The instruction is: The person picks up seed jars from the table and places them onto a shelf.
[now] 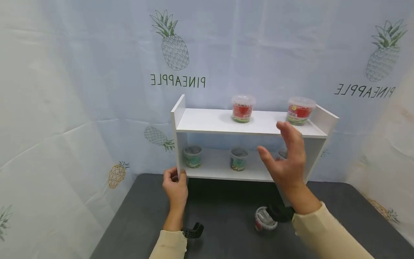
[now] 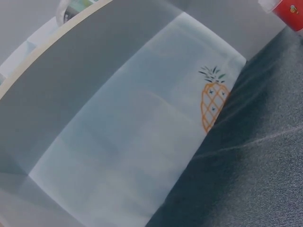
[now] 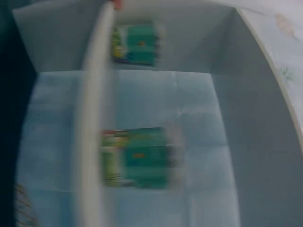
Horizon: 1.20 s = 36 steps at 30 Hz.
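My left hand [image 1: 176,190] grips the lower left corner of a white two-tier shelf [image 1: 207,120], thumb on the front and fingers round the side panel. My right hand [image 1: 291,162] is raised before the shelf's right half, thumb and fingers spread, holding nothing. Just beyond its fingertips, a red-labelled plastic cup [image 1: 300,112] with a clear lid stands on the top tier. A second red-labelled cup [image 1: 242,109] is near the middle of that tier. Below stand two green-labelled cups, one at left [image 1: 193,157] and one in the middle [image 1: 238,160]. Another cup [image 1: 282,154] is partly hidden behind my right hand.
A cup with a red label [image 1: 263,220] lies tilted on the dark table [image 1: 223,216], beside the right wrist strap. Behind the shelf hangs a pale curtain [image 1: 113,72] with pineapple prints. The shelf's right leg stands near the right forearm.
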### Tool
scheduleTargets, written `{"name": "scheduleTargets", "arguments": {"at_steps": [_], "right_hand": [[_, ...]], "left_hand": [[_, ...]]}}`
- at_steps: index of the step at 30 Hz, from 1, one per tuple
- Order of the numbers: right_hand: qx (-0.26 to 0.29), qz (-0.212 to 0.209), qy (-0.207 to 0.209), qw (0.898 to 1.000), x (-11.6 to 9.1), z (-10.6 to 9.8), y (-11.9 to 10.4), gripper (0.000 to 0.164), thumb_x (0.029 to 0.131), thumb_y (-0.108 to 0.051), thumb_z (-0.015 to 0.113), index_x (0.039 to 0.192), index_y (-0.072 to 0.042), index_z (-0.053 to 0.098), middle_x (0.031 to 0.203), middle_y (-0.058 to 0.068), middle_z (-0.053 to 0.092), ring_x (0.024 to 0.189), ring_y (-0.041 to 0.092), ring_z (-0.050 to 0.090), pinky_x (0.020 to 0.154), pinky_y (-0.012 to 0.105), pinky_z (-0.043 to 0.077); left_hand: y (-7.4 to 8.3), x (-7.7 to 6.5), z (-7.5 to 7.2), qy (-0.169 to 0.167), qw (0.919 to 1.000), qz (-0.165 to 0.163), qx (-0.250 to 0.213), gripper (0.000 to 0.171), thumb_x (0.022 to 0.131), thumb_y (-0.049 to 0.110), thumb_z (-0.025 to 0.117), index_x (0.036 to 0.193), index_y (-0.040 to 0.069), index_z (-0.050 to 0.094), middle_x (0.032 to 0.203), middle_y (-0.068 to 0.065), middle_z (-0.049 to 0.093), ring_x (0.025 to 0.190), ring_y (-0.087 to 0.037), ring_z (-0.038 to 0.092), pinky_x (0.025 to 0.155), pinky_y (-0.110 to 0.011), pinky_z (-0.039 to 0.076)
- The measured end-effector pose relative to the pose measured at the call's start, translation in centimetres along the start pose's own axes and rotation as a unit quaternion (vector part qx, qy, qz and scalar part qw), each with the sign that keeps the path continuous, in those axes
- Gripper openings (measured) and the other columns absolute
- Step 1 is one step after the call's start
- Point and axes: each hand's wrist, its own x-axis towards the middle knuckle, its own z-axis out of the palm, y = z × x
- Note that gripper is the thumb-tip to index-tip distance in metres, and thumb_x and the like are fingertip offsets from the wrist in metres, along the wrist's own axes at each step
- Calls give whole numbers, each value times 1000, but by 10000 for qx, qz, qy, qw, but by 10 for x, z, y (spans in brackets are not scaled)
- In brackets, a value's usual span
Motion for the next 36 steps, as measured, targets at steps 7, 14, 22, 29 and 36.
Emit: {"name": "scheduleTargets", "arguments": {"at_steps": [7,14,22,29,36], "right_hand": [[211,422,179,9987,-93,-46,-3,62,85,-30,78,114,21,56,107,19,66,108,11,63,96,17,46],[-30,2968,-379,9542,-166,-76,7,52,78,13,73,125,11,53,108,5,63,99,2,62,84,10,48],[566,5728,-2467,7797,-224,-81,19,71,88,-20,74,149,-10,37,144,17,49,115,-11,47,86,12,45],[751,6104,-2812,7366,-234,-74,24,79,78,-26,83,145,-14,43,134,13,57,111,18,60,80,25,51],[504,5951,-2818,7509,-234,-76,27,77,77,-26,84,143,-12,46,129,13,60,100,13,60,77,24,50]], "left_hand": [[-1,-1,3,47,9999,120,-33,16,84,-6,65,98,-12,60,89,-13,61,72,-14,53,63,-21,46],[2,-3,4,162,9998,109,-9,19,85,-5,64,100,-15,59,88,-6,59,72,-14,56,61,-17,48],[4,-5,4,38,9999,68,100,20,86,-4,63,102,-16,59,89,-7,59,71,-11,57,59,-15,47],[6,-4,0,9,9997,-5,232,20,87,-3,63,102,-14,58,89,-6,60,71,-10,57,59,-16,47],[8,-4,1,-285,9986,-284,357,20,89,-1,64,104,-11,57,90,1,57,73,-15,57,62,-18,47]]}}
